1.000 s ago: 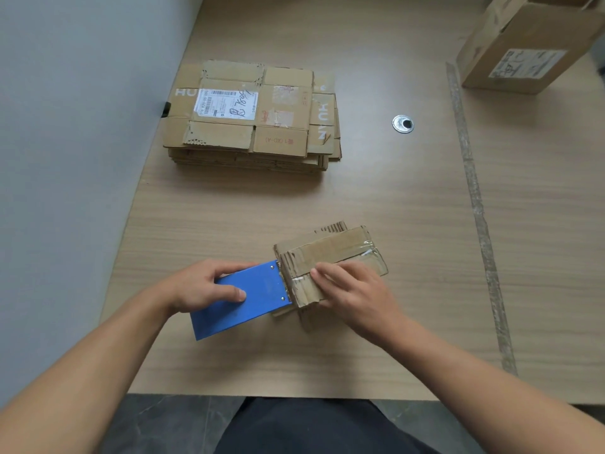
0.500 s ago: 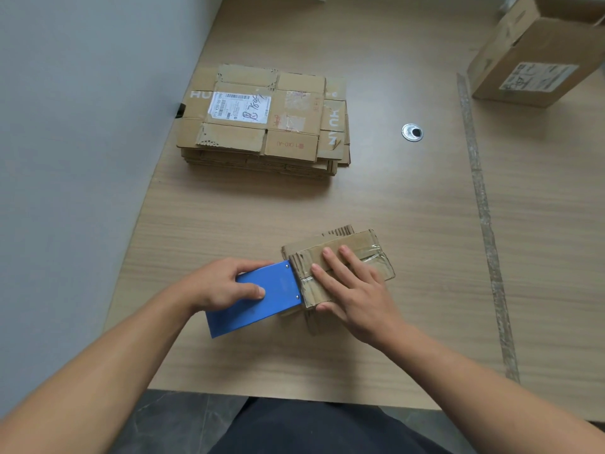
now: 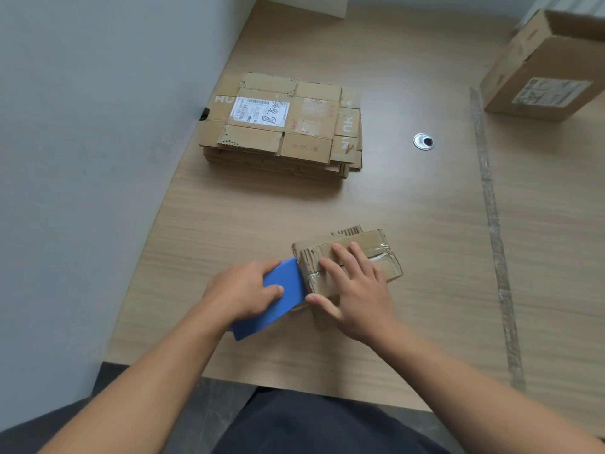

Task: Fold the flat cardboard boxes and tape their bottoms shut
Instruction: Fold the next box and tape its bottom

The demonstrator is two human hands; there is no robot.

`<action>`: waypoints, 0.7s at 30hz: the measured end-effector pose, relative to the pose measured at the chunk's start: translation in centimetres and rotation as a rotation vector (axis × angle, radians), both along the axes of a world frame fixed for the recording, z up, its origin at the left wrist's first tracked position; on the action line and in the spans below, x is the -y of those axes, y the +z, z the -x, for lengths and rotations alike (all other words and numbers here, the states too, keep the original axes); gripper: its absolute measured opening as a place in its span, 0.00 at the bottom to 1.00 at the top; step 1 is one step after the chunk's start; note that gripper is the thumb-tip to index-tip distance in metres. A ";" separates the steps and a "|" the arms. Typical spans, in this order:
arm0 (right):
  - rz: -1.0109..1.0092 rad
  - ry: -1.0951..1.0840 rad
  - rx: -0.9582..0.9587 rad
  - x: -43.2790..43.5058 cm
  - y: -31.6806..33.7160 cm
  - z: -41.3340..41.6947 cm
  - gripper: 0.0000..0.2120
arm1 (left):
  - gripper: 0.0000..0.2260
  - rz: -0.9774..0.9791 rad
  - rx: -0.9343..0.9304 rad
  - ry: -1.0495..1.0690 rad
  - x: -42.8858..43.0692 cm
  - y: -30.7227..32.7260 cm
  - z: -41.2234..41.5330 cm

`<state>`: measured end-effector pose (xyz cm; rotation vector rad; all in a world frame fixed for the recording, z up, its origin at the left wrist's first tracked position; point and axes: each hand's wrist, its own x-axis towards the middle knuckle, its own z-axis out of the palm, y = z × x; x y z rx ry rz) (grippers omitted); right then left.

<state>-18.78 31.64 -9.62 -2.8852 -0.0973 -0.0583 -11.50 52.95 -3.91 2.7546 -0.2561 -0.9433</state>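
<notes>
Nearest the table (image 3: 409,208) edge, the left hand (image 3: 242,293) grips a blue slab (image 3: 289,283), fingers curled over its far edge and thumb on its top face. What the slab is I cannot tell. Its far right end touches the left end of the small box (image 3: 376,239), which sits bottom up just to the right. The right hand (image 3: 360,290) lies flat on that box with straight, spread fingers (image 3: 358,253), pressing and grasping nothing. The box's long axis runs left to right, tilting slightly away on the right. Clear tape (image 3: 381,255) follows this axis across the top and over the left end by the slab. So the likely step is cutting or smoothing tape at that left end. The left hand is nearer it, while the right pins the box. Farther back, well apart, is the stack (image 3: 281,126) of flat boxes not yet folded. Beyond to the right are a metal disc (image 3: 423,141), a worn strip (image 3: 491,217) and a big open carton (image 3: 537,70).
</notes>
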 end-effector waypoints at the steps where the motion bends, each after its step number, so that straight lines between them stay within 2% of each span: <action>1: -0.006 -0.035 0.000 -0.5 0.1 -0.2 0.31 | 0.26 -0.001 0.017 0.029 -0.5 0.1 0.0; 4: 0.011 -0.077 0.004 -1.4 0.2 -0.9 0.25 | 0.27 -0.001 0.048 0.092 -1.9 0.4 -0.6; 7: 0.010 -0.022 0.000 -0.6 0.3 -1.3 0.22 | 0.27 0.029 0.106 0.122 -2.6 0.7 -1.1; 11: 0.048 0.003 0.025 1.0 -0.1 -1.1 0.24 | 0.28 0.130 0.151 0.126 -2.5 0.8 -0.6; 14: 0.046 0.025 0.095 1.8 -0.6 -1.3 0.27 | 0.33 0.278 0.125 0.118 -2.2 0.7 0.2; 16: 0.041 0.036 0.113 2.1 -0.6 -1.5 0.27 | 0.33 0.345 0.109 0.106 -2.2 0.7 0.5; 19: 0.063 0.086 0.063 2.6 -0.6 -1.4 0.29 | 0.32 0.383 0.127 0.122 -2.6 0.3 0.6; 21: 0.009 0.084 0.037 2.8 -0.5 -1.4 0.27 | 0.32 0.410 0.137 0.153 -3.0 -0.1 0.5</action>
